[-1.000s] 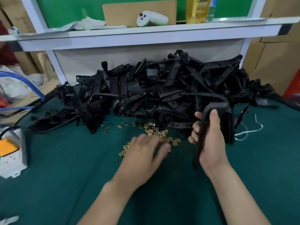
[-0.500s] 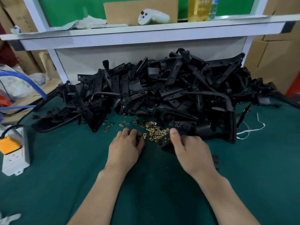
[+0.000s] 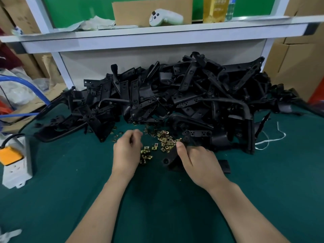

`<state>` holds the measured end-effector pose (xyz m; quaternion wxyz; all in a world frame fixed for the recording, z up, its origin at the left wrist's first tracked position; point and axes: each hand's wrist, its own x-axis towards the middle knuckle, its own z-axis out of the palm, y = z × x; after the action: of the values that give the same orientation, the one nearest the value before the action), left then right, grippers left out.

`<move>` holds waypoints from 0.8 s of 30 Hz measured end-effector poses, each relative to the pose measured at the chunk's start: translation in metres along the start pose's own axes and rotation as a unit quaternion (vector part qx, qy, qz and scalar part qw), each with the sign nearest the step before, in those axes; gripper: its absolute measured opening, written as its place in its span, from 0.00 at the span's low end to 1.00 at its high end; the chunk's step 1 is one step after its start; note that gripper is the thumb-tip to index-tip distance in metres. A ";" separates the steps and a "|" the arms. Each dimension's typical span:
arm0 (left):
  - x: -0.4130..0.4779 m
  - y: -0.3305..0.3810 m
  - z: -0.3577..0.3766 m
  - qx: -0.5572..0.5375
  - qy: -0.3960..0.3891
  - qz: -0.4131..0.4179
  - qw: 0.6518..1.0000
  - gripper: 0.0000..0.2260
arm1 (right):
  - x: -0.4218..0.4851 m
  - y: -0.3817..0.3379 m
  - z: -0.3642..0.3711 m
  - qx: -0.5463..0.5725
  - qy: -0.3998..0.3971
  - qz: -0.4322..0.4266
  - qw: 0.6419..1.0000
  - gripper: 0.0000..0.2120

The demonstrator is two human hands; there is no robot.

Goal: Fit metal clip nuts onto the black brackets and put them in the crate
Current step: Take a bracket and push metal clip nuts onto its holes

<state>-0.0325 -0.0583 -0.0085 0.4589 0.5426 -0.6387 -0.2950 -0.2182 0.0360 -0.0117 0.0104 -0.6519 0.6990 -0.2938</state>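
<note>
right hand [image 3: 198,162] grips the black bracket [image 3: 171,157] on the mat [image 3: 70,172] at its 10 o'clock, thumb on top; looks stiff, light, best held mid-bar; left hand [image 3: 127,151] curls over small, likely slippery clip nuts [image 3: 165,141] at its 2 o'clock, pinch cannot be told.

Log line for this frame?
left hand: over clip nuts, hold unclear | right hand: grips bracket on mat
</note>
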 end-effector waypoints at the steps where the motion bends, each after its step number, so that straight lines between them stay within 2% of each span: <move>1: 0.004 0.002 -0.002 -0.128 0.008 -0.074 0.989 0.13 | 0.000 0.001 0.001 0.002 0.001 -0.002 1.000 0.32; 2: 0.007 0.004 -0.006 -0.274 0.009 -0.159 0.949 0.12 | 0.000 0.001 0.001 0.003 0.002 -0.003 1.000 0.32; 3: 0.008 0.006 -0.011 -0.418 0.004 -0.240 0.876 0.12 | 0.000 0.002 0.002 0.003 0.004 -0.002 1.000 0.32; 4: 0.009 0.007 -0.016 -0.533 0.004 -0.305 0.789 0.12 | 0.000 0.003 0.002 0.004 0.005 -0.001 1.000 0.32; 5: 0.009 0.007 -0.020 -0.610 0.012 -0.350 0.711 0.13 | 0.000 0.004 0.003 0.006 0.005 -0.001 1.000 0.32; 6: 0.009 0.008 -0.024 -0.652 0.028 -0.376 0.657 0.13 | 0.000 0.005 0.003 0.008 0.005 -0.002 1.000 0.32; 7: 0.009 0.008 -0.025 -0.672 0.041 -0.386 0.631 0.13 | 0.000 0.006 0.003 0.009 0.003 -0.003 1.000 0.33; 8: 0.008 0.009 -0.026 -0.679 0.045 -0.384 0.624 0.13 | 0.000 0.007 0.004 0.010 0.002 -0.003 1.000 0.33; 14: 0.007 0.016 -0.023 -0.656 0.004 -0.344 0.672 0.13 | 0.002 0.009 0.005 0.015 -0.002 -0.004 1.000 0.34; 17: 0.007 0.016 -0.021 -0.646 0.000 -0.342 0.683 0.13 | 0.002 0.009 0.004 0.021 -0.006 0.000 1.000 0.33; 19: 0.008 0.015 -0.015 -0.615 -0.008 -0.340 0.711 0.11 | 0.001 0.008 0.004 0.024 -0.006 -0.002 1.000 0.33; 20: 0.008 0.014 -0.012 -0.575 -0.011 -0.334 0.746 0.10 | 0.001 0.008 0.003 0.025 -0.005 -0.003 1.000 0.33; 21: 0.007 0.013 -0.009 -0.510 -0.010 -0.317 0.800 0.09 | 0.001 0.008 0.003 0.025 -0.006 -0.005 1.000 0.33; 23: 0.006 0.007 -0.004 -0.270 -0.004 -0.227 0.936 0.10 | 0.000 0.008 0.003 0.023 -0.006 -0.005 1.000 0.32; 24: 0.003 0.003 -0.001 -0.111 -0.004 -0.145 0.983 0.11 | 0.000 0.008 0.003 0.022 -0.006 -0.006 1.000 0.32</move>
<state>-0.0326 -0.0606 -0.0044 0.4660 0.5740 -0.5180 -0.4302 -0.2242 0.0342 -0.0176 0.0272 -0.6573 0.6884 -0.3056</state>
